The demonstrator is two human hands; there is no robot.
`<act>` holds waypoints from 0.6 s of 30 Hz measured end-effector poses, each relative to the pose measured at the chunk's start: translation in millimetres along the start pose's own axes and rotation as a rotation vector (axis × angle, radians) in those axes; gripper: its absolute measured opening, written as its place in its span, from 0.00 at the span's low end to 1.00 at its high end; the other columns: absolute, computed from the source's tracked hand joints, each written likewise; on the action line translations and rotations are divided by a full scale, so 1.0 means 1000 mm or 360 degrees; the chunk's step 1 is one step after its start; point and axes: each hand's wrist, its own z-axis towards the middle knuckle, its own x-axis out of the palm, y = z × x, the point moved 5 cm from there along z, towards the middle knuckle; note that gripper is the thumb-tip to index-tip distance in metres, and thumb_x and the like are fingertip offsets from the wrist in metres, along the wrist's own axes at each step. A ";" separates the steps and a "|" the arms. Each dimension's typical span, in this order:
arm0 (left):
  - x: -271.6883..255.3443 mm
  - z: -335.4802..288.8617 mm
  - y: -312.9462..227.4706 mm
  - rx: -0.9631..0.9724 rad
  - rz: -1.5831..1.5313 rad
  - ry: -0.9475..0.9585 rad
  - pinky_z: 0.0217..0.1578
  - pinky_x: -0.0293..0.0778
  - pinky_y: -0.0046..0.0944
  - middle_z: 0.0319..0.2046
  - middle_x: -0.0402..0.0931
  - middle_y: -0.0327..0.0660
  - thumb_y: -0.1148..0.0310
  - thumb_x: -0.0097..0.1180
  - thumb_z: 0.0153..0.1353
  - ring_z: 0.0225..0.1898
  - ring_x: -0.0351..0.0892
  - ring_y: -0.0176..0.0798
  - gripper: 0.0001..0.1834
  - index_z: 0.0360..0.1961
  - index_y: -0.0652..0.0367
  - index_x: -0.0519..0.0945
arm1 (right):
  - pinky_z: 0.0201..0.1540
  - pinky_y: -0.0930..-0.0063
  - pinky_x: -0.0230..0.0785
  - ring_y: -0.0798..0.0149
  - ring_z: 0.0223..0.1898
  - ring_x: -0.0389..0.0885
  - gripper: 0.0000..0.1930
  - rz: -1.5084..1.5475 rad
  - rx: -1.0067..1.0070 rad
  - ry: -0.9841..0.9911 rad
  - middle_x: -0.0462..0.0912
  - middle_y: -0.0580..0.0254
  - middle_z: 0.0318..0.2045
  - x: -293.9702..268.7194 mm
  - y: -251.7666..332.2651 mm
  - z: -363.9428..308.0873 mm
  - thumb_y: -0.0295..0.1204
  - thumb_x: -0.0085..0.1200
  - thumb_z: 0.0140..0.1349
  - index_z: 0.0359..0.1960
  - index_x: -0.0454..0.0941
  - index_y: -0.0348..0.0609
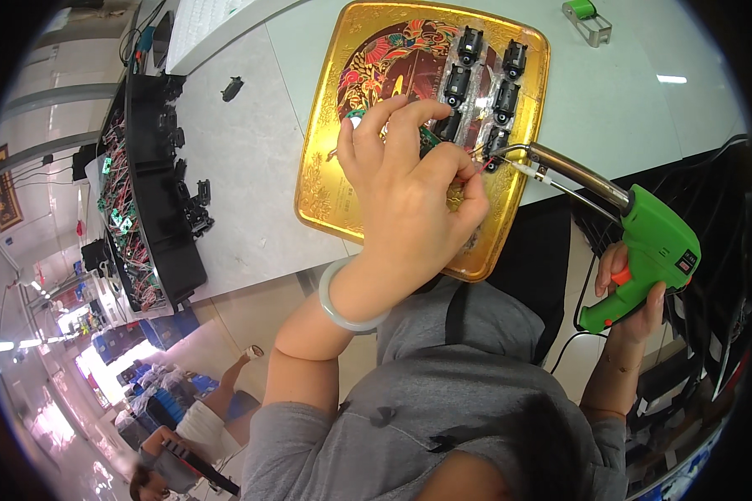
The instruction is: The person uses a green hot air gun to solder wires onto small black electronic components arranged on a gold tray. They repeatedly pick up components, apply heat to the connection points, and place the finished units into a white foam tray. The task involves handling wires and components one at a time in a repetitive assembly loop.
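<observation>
My left hand [414, 184] is over a gold decorated tray [330, 196], its thumb and index finger pinched at a thin red wire [483, 167]. Under those fingers shows part of a green circuit board [429, 140]; the hand hides the rest. My right hand [650, 313] grips a green soldering gun [660, 238] by its handle. The gun's bent tip and thin feed tube reach the lowest black module [495, 159] of the right row, close to my left fingertips. More black modules [457, 83] stand in two rows on clear strips on the tray.
At left, a black bin [154, 184] holds many wired green boards. Loose black parts [194, 209] lie beside it, another black part [231, 88] farther off. A green-handled metal tool [589, 21] lies at the far right. Dark cables hang right of the gun. Another person [175, 459] is at lower left.
</observation>
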 end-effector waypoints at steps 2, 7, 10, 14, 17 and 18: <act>0.002 -0.001 0.001 0.0000 -0.0003 -0.0012 0.49 0.52 0.45 0.41 0.67 0.42 0.72 0.57 0.32 0.48 0.57 0.50 0.06 0.16 0.59 0.74 | 0.17 0.85 0.57 0.71 0.21 0.62 0.29 -0.0002 0.0011 -0.0008 0.63 0.59 0.20 0.001 0.000 0.001 0.53 0.32 0.56 0.31 0.63 0.32; 0.003 -0.001 0.002 -0.0006 -0.0017 -0.0005 0.48 0.52 0.45 0.40 0.67 0.42 0.72 0.57 0.32 0.48 0.57 0.50 0.06 0.16 0.59 0.74 | 0.17 0.85 0.56 0.71 0.20 0.62 0.28 0.0000 0.0027 -0.0004 0.63 0.58 0.20 0.000 -0.001 0.001 0.53 0.32 0.57 0.30 0.63 0.32; 0.004 -0.001 0.003 -0.0001 -0.0027 -0.0015 0.48 0.53 0.45 0.40 0.67 0.42 0.72 0.57 0.32 0.48 0.57 0.50 0.06 0.16 0.59 0.74 | 0.17 0.85 0.56 0.71 0.20 0.62 0.28 0.0013 0.0022 -0.0013 0.64 0.58 0.20 -0.001 -0.003 0.001 0.53 0.32 0.57 0.29 0.63 0.32; 0.003 -0.001 0.003 0.0006 -0.0013 -0.0010 0.48 0.53 0.45 0.40 0.67 0.41 0.72 0.57 0.32 0.47 0.58 0.50 0.06 0.16 0.59 0.74 | 0.17 0.86 0.55 0.72 0.18 0.62 0.29 0.0008 0.0031 -0.0067 0.64 0.58 0.19 0.000 -0.004 0.001 0.53 0.32 0.56 0.29 0.63 0.33; 0.003 0.000 0.003 0.0005 -0.0006 -0.0003 0.48 0.53 0.45 0.40 0.67 0.41 0.72 0.57 0.32 0.47 0.58 0.50 0.06 0.16 0.59 0.74 | 0.17 0.86 0.55 0.72 0.18 0.62 0.29 0.0020 0.0019 -0.0045 0.64 0.58 0.19 -0.002 -0.005 0.001 0.53 0.32 0.56 0.28 0.63 0.33; 0.003 0.000 0.003 0.0004 -0.0003 -0.0002 0.48 0.53 0.44 0.40 0.67 0.41 0.72 0.57 0.32 0.47 0.58 0.50 0.06 0.16 0.59 0.74 | 0.17 0.86 0.55 0.72 0.18 0.62 0.29 0.0031 0.0013 -0.0040 0.64 0.58 0.19 -0.002 -0.005 0.000 0.53 0.32 0.56 0.28 0.63 0.32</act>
